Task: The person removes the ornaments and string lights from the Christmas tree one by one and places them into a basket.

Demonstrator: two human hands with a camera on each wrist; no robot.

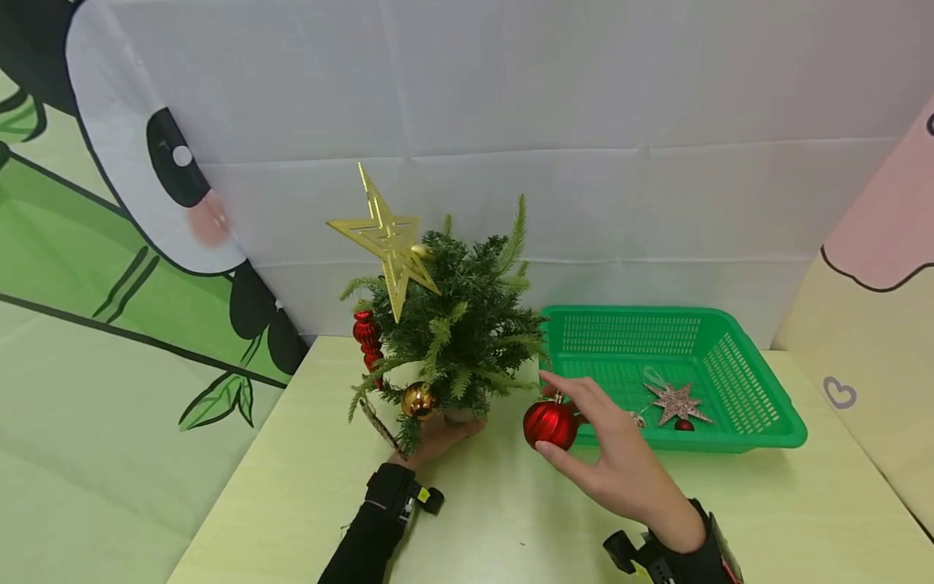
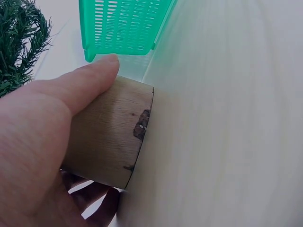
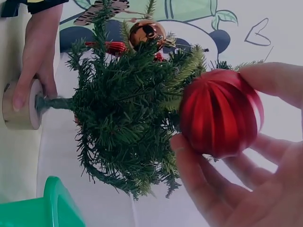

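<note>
A small artificial Christmas tree [image 1: 474,324] stands on the table with a gold star [image 1: 390,243] at its upper left. My left hand [image 1: 435,438] grips its round wooden base [image 2: 111,132], thumb along one side and fingers around the other. Between thumb and fingers, my right hand [image 1: 616,454] holds a ribbed red bauble [image 1: 550,424], just right of the lower branches. A shiny gold bauble [image 1: 419,401] and a red drop-shaped ornament [image 1: 367,341] hang on the tree's left side. In the right wrist view the red bauble [image 3: 221,113] overlaps the branches.
A green plastic basket [image 1: 759,389] sits right of the tree, behind my right hand. Inside lie a glittery star ornament [image 1: 675,403] and a small dark red ball [image 1: 683,425]. A white printed cloth [image 1: 525,105] hangs behind the table [image 1: 481,535].
</note>
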